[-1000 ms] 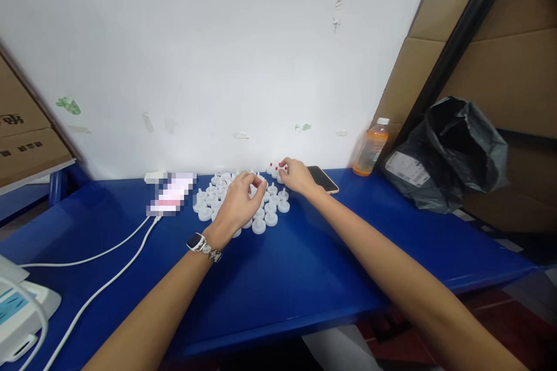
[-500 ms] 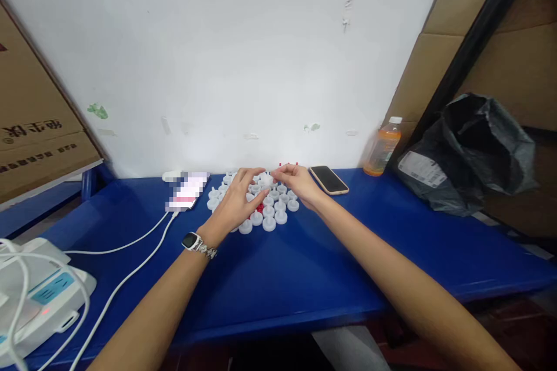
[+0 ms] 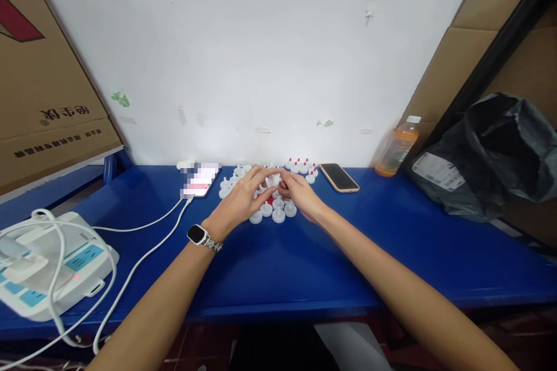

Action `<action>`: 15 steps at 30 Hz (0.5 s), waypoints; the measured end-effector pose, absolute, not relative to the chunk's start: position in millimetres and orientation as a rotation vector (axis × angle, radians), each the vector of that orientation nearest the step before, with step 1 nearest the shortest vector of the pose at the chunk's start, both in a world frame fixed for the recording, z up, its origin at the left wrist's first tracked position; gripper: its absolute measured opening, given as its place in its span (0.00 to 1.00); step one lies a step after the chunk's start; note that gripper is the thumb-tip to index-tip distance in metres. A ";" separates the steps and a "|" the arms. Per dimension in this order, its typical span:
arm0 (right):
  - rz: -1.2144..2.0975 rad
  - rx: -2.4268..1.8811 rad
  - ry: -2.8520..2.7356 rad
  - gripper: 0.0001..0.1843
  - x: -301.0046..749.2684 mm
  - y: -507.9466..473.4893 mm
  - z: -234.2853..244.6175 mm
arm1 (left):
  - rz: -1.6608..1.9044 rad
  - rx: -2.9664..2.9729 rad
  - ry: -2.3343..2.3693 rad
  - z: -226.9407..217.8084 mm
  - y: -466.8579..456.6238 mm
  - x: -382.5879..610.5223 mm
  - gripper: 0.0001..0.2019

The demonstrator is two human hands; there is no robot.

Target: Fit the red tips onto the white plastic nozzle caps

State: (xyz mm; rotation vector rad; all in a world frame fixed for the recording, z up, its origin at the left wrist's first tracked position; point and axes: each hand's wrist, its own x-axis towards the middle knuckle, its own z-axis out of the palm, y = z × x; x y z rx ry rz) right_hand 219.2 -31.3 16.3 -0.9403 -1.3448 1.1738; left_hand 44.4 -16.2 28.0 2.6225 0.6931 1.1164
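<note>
Over smooth blue tabletop, round white cap, held by left fingers, right fingers

The blue table carries along its back edge white caps, red-tipped caps, two phones and an orange bottle, at its left front corner a power strip, towards its right edge a bag.

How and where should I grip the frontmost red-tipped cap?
I'd pinch the round white base of the frontmost red-tipped cap by its sides, coming from its near right: it stands tip up, the base is wider than the slim tip, and the other red-tipped caps stand behind and to its left.
</note>
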 end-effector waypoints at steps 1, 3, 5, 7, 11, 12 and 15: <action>1.205 -0.927 -1.351 0.28 218.5 -32.4 16.0 | 1.114 2.637 0.690 28.7 -16.1 43.6 0.18; 1.235 -0.885 -1.383 0.28 217.8 -33.9 15.9 | 1.141 2.651 0.685 29.9 -14.9 41.7 0.17; 1.228 -0.833 -1.385 0.27 217.3 -34.9 16.7 | 1.176 2.670 0.677 31.1 -13.9 39.6 0.17; 1.250 -0.793 -1.335 0.27 216.3 -35.9 18.0 | 1.189 2.707 0.662 32.8 -14.3 37.9 0.18; 1.391 -0.779 -1.243 0.27 212.1 -37.8 20.1 | 1.170 2.745 0.624 35.3 -19.4 40.5 0.17; 1.366 -0.789 -1.250 0.27 210.6 -38.1 20.4 | 1.182 2.697 0.637 34.8 -20.3 43.3 0.16; 1.033 -0.893 -1.365 0.27 207.4 -38.4 21.0 | 1.297 2.328 0.785 30.3 -17.9 53.9 0.15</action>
